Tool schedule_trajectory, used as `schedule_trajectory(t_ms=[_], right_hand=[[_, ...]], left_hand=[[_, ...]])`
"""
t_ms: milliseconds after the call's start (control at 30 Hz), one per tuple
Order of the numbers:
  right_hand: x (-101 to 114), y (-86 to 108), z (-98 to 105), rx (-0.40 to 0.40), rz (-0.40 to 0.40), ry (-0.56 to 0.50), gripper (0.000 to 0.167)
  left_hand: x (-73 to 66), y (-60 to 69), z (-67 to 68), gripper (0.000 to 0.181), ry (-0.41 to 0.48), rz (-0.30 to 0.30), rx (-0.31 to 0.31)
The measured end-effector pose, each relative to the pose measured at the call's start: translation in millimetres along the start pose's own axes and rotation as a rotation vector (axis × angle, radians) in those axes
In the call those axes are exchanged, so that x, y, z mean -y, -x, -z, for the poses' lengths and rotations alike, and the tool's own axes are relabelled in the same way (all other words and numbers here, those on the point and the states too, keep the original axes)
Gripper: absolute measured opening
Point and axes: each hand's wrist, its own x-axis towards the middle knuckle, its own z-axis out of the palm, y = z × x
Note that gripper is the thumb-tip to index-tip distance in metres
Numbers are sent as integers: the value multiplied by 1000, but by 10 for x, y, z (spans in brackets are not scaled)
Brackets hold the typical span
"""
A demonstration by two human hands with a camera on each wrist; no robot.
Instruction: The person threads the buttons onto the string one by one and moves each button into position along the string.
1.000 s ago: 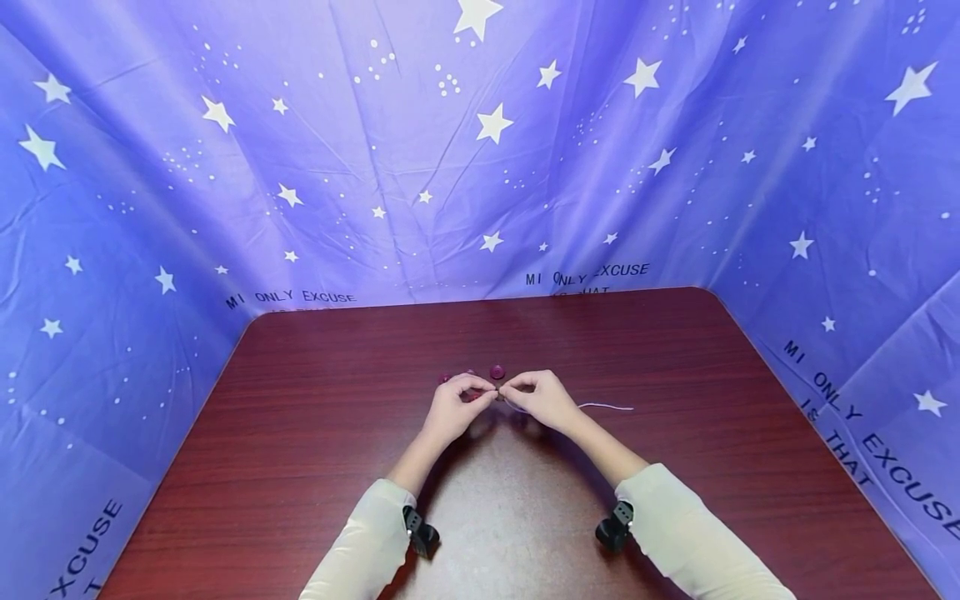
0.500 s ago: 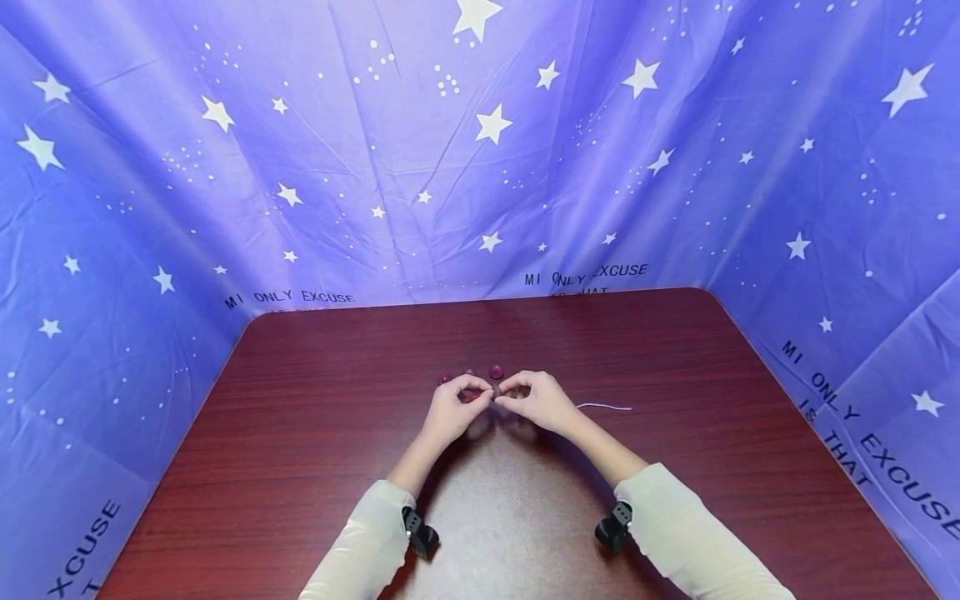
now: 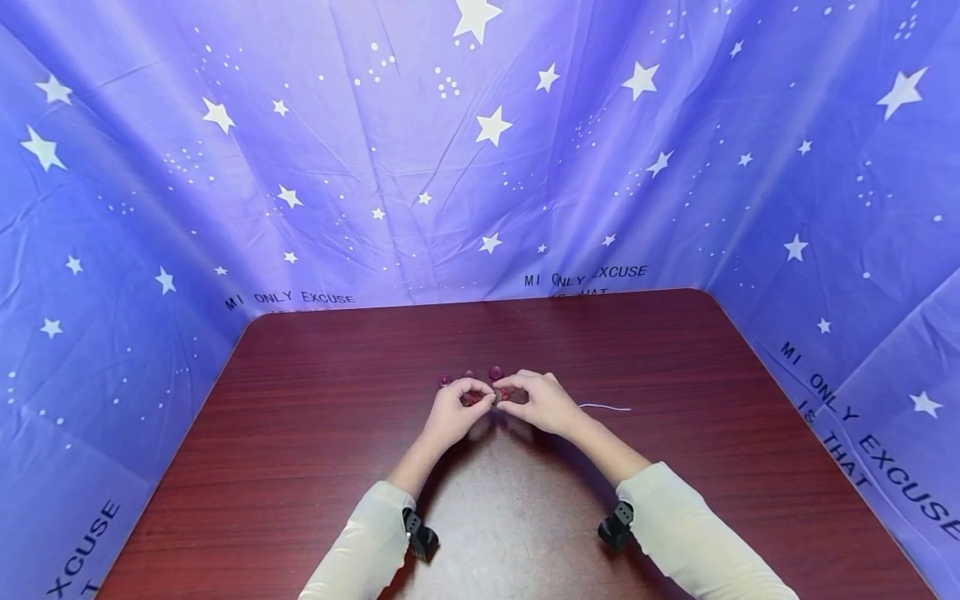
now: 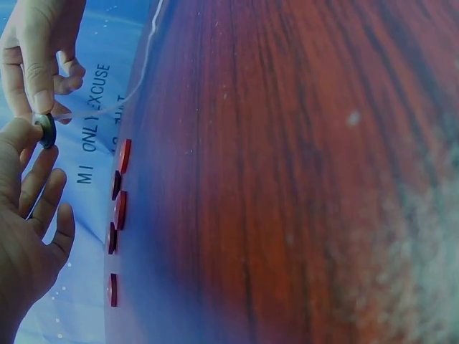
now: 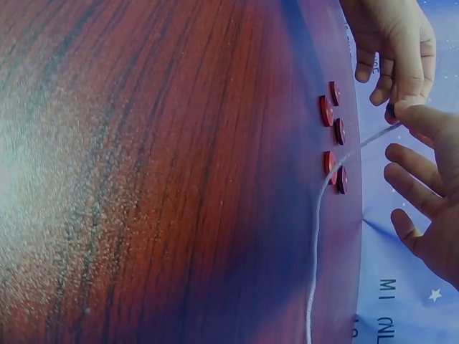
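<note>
Starry cloth (image 3: 420, 150) backs the worktop (image 3: 262, 442). Just below the head frame's centre, left hand (image 3: 450, 408) and right hand (image 3: 543, 403) both pinch a dark disc (image 4: 48, 131); pale cord (image 5: 313, 236) reaches it. Likely light, stiff and smooth, it is best held by its rim.

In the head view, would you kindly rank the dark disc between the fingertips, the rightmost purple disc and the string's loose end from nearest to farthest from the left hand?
1. Dark disc: at the left hand's fingertips.
2. Purple disc: on the table, just beyond the fingertips.
3. String's loose end: off to the right, past the right hand.
</note>
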Motion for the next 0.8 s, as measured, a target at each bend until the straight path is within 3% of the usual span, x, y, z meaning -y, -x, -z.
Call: schedule_trajectory(t_ms=[167,300,567,800], right_hand=[[-18,13,6,14,27,49,27],[-51,34,8,25,-3,67,27],[-92,61,25,45,-5,50,27],[-128,74,41,51,3,45,26]], left_hand=[[2,2,-5,5,9,15,23],[13,-2,-22,6,20,34,50],[30,21,22,5,22,90,62],[59,17,35,6,12,101,74]])
